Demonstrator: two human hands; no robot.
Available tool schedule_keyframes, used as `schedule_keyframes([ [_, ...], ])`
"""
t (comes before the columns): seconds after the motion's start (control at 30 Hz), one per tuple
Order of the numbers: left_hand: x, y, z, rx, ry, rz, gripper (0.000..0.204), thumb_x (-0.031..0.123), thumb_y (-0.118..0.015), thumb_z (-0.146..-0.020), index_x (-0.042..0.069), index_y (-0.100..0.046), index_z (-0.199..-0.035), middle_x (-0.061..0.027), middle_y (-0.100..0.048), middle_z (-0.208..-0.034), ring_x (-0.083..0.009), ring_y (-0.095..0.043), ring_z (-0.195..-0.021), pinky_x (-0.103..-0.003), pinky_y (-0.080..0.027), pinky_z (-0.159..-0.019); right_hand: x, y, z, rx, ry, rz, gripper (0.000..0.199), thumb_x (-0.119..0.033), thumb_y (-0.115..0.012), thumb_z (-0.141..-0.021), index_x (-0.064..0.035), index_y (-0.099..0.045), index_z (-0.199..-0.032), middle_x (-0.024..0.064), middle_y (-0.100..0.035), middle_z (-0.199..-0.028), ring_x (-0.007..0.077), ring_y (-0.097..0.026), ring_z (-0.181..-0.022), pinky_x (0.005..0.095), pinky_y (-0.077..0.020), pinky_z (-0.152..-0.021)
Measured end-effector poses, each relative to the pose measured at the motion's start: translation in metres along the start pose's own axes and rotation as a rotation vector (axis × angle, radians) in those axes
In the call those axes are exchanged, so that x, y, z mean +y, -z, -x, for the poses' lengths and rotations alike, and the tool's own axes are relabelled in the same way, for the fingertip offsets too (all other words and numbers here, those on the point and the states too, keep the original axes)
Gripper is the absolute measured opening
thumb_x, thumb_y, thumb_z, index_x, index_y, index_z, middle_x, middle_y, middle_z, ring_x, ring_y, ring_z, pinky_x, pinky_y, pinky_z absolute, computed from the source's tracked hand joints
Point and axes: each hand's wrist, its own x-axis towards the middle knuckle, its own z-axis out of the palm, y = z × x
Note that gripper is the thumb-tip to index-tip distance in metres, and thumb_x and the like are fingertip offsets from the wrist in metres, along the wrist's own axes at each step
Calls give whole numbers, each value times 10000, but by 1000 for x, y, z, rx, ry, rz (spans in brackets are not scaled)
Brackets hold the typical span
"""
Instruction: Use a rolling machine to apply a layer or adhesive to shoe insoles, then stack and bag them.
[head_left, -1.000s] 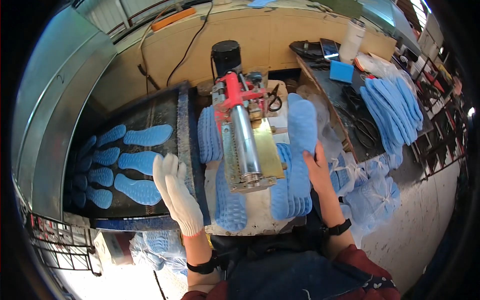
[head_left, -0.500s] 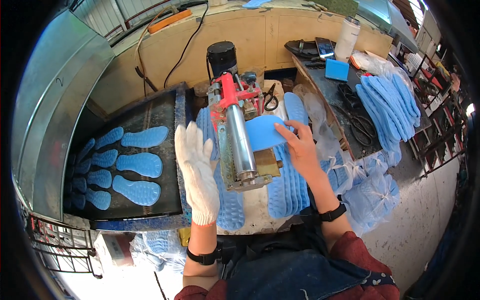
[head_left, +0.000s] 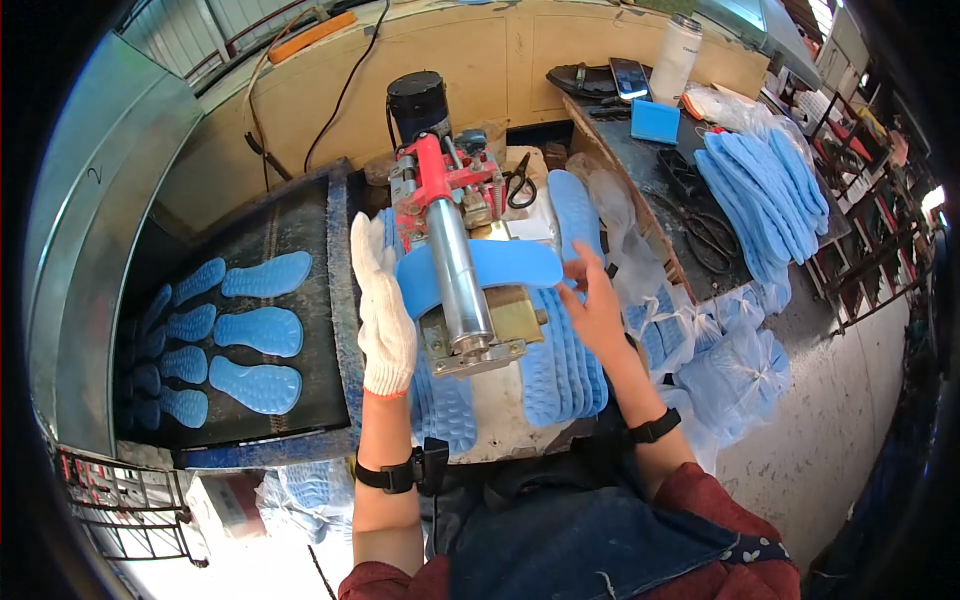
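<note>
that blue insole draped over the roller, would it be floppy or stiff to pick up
Probably floppy: the blue insole bends over the metal roller, its ends drooping. Likely light, since the right hand steers it with fingertips only. Its flat shape seems unlikely to roll.

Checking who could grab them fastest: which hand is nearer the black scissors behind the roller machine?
Right. The right hand is beside the blue insole, just below and right of the scissors. The gloved left hand lies farther off, across the roller machine.
</note>
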Motion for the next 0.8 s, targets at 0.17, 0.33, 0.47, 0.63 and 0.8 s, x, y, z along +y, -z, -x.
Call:
schedule_keyframes([
  [0.17, -23, 28, 22, -18, 190, -19, 688, 496, -294, -990, 66, -116, -1497, -151, -332, -1418, -245, -352, -1284, -365, -233, -1101, 23, -34, 35, -251, 14, 307, 670, -32, -696, -737, -6, -397, -1336, 184, -537, -1168, 363, -528, -1048, 421, -449, -861],
  [0.33, -40, 51, 43, -144, 268, 4, 686, 539, -158, -993, 71, -142, -1495, -161, -416, -1317, -230, -392, -1245, -347, -245, -1101, 31, -51, 59, -222, 209, 554, 534, -61, -676, -722, -15, -501, -1224, 180, -523, -1131, 387, -520, -1008, 451, -467, -801],
  [0.47, -18, 62, 63, -192, 345, 65, 684, 477, -92, -1006, -27, -175, -1461, -155, -313, -1456, -232, -272, -1365, -336, -183, -1135, 26, -56, 47, -271, 128, 493, 415, -42, -660, -689, -62, -572, -1094, 140, -540, -1000, 358, -518, -901, 456, -473, -719],
  [0.63, 11, 78, 75, -135, 859, 740, 702, 505, -121, -994, -21, -220, -1448, -144, -365, -1443, -244, -380, -1314, -360, -279, -1111, 44, -47, 41, -354, 318, 535, 310, -59, -653, -680, -78, -623, -988, 126, -546, -923, 344, -526, -829, 435, -482, -644],
  [0.8, 21, 111, 56, 118, 883, 858, 678, 518, -168, -991, 14, -293, -1427, -127, -490, -1336, -254, -488, -1209, -373, -365, -1049, 49, -49, 41, -341, 231, 482, 305, -83, -650, -709, -58, -613, -1011, 151, -556, -934, 355, -553, -853, 437, -486, -687],
])
